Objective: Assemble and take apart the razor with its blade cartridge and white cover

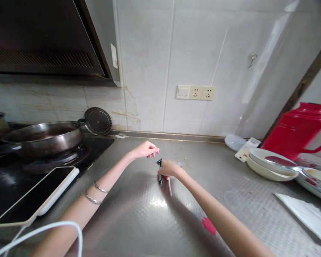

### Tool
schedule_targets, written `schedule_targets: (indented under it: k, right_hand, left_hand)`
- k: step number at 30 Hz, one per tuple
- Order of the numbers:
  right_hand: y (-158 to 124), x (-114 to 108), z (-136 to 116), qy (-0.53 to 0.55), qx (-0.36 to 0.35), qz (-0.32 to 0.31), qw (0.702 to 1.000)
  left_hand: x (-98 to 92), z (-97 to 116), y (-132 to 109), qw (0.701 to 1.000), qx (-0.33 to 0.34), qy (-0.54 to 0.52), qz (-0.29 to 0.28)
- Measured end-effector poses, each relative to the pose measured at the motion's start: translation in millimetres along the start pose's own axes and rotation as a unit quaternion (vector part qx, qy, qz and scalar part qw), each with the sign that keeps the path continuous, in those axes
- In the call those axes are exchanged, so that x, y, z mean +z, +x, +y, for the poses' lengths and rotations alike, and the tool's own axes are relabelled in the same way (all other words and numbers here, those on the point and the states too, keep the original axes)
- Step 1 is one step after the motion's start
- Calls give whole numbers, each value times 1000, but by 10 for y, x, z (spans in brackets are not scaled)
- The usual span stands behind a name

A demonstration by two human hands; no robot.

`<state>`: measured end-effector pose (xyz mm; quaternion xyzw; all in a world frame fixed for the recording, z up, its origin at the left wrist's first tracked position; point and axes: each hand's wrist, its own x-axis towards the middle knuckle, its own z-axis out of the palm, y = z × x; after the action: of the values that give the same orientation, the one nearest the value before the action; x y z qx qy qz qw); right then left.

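My right hand [167, 169] is closed around a small tool [159, 178] just above the steel counter [139, 221]. Black and shiny parts of the tool show at the left of the fingers; its kind is hard to make out. A thin pale strip [170, 188] sticks out below the same hand, and whether it belongs to the tool I cannot tell. To the left, my left hand [146, 150] hovers over the counter with its fingers curled in and nothing visible in them. Two silver bracelets [93, 198] circle my left forearm.
At left, a steel pan [49, 137] stands on the black stove [98, 146]; a phone [37, 196] with a white cable [61, 224] is nearer. A red thermos [296, 130], stacked bowls [273, 167] and a white paper [305, 214] occupy the right. A pink patch [209, 225] lies beside my right forearm.
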<state>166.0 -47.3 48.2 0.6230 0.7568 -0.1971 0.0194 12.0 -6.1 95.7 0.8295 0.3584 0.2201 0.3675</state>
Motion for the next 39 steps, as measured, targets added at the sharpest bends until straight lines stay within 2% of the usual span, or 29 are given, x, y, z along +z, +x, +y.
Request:
schedule_targets:
  k: [5,10,14,18,20,25,29,39]
  right_hand:
    - [41,42,-35,13,9,1,1000]
    - [-3,3,107,30,2,60,998]
    - [-193,-142,483,41,21,111,993]
    - [-499,-249,1018,36,52,133,989]
    - [-648,-256,1274,25,67,141,987]
    - [-874,-204,1691,-8,94,149,984]
    - [-922,-181,1811,-23,99,148,984]
    - [-885,-101,1954,-43,91,129,987]
  left_hand:
    - [15,-14,-128,999,-44,20,-5]
    - [109,-5,-210,996,-71,53,-3]
    - [387,-31,-227,992,-70,105,3]
    - [767,-62,-235,975,-65,191,90]
    - [921,-56,-235,965,-75,230,107]
    - [1135,22,-221,947,-121,290,66]
    - [1216,112,-226,937,-143,315,49]
    - [1365,229,-248,932,-144,331,40]
